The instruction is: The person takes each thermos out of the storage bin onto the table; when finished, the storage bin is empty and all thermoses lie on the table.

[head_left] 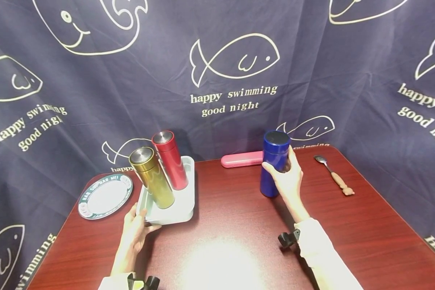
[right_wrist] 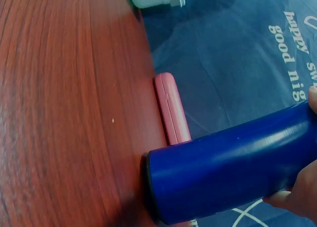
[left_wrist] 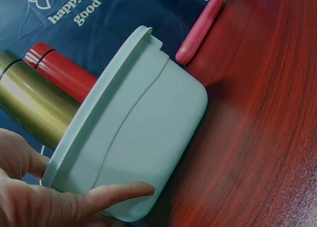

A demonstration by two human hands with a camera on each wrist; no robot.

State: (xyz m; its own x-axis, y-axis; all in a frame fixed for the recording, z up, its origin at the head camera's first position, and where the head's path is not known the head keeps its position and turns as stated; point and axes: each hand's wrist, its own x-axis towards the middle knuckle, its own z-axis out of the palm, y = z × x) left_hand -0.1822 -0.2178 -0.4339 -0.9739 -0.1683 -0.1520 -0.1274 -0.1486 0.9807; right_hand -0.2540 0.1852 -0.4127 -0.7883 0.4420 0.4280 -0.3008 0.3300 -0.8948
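Observation:
A pale green plastic bin (head_left: 190, 171) stands on the left part of the table. Inside it, a gold thermos (head_left: 154, 183) and a red thermos (head_left: 172, 165) stand upright, their steel-topped lids above the rim. My left hand (head_left: 135, 231) grips the bin's near left corner; its thumb (left_wrist: 126, 190) lies along the outer wall. On the right, my right hand (head_left: 289, 179) holds a blue thermos (head_left: 270, 181) upright around its upper body, thumb on the near side. Whether the blue thermos's base touches the table I cannot tell.
A pink oblong case (head_left: 241, 159) lies at the table's back edge, partly behind the blue thermos. A white plate with a green patterned rim (head_left: 127, 185) is at the left. A spoon with a wooden handle (head_left: 337, 179) lies at the right. Printed dark blue cloth (head_left: 235, 133) hangs behind.

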